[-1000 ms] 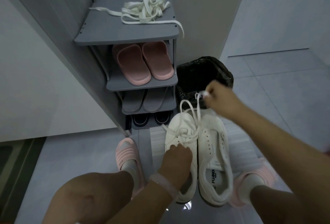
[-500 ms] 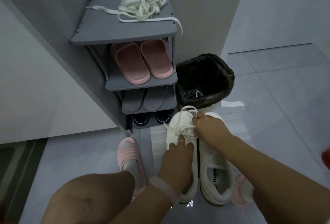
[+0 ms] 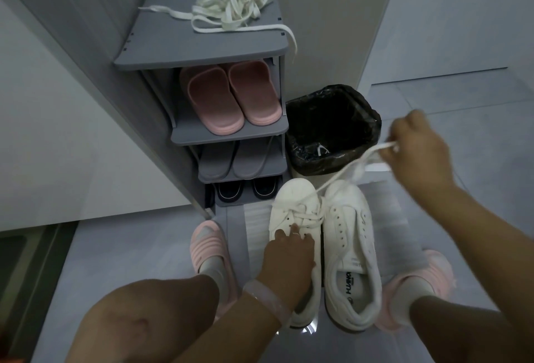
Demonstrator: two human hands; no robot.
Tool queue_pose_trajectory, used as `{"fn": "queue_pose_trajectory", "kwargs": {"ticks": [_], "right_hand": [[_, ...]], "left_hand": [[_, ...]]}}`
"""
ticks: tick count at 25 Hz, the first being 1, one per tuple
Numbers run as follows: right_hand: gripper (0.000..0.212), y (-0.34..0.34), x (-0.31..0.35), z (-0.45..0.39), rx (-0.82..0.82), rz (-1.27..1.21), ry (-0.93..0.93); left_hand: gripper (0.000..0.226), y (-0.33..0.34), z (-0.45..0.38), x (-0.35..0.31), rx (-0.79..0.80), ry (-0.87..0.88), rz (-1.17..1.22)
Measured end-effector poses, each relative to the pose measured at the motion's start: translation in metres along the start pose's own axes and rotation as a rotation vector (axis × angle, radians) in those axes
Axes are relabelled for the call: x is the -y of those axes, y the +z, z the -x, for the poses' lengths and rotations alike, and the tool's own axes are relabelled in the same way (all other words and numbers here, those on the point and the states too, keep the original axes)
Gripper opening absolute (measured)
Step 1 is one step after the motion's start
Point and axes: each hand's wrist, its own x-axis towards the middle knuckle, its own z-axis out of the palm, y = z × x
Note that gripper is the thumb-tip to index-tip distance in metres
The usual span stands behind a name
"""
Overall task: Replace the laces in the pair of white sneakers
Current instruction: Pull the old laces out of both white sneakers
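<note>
As you crouch at the bottom of the frame with your knees spread, your left hand (image 3: 289, 250) presses down on the left sneaker (image 3: 294, 235) at lower centre, its fingers lying fairly straight over the laced eyelets to pin the shoe to the floor. Beside it and touching, the right sneaker (image 3: 351, 250) sits with bare eyelets, its lace already gone. Half a second ago your right hand was down at the left shoe's tongue, picking at the crossings; now that right hand (image 3: 416, 150) has swung up and out to the right of the frame, thumb and fingers pinching the lace (image 3: 346, 170), which runs in a taut line from the shoe's toe end up to your grip. By the look of it, another length has come free of the upper eyelets, though several crossings remain threaded under your left fingers, so the stripping of this shoe is only partly done. Just beyond the toes stands the black-lined bin (image 3: 332, 128). Farther back, at upper centre, the tangled replacement laces (image 3: 231, 13) wait on top of the grey shoe rack (image 3: 161, 47), untouched.
</note>
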Motion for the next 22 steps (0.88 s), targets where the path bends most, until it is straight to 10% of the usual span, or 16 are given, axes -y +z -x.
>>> {"fn": "queue_pose_trajectory", "kwargs": {"ticks": [4, 9, 15, 19, 22], "right_hand": [[0.020, -0.036, -0.043, -0.026, -0.330, -0.089, 0.265], [0.020, -0.037, -0.041, -0.029, -0.342, -0.148, 0.243], [0.006, -0.009, 0.006, 0.021, 0.332, -0.209, -0.159], [0.018, 0.014, 0.037, 0.041, 0.744, -0.483, -0.077], [0.023, 0.035, 0.045, 0.051, 0.723, -0.010, -0.119]], "left_hand": [[0.048, 0.000, 0.001, 0.000, 0.002, 0.002, 0.007], [0.047, -0.003, 0.003, -0.001, 0.015, -0.008, 0.010], [0.029, -0.024, -0.016, 0.027, -0.351, -0.081, 0.319], [0.029, -0.018, -0.042, 0.045, -0.399, -0.153, 0.446], [0.026, -0.005, -0.050, 0.042, -0.396, -0.106, 0.412]]}}
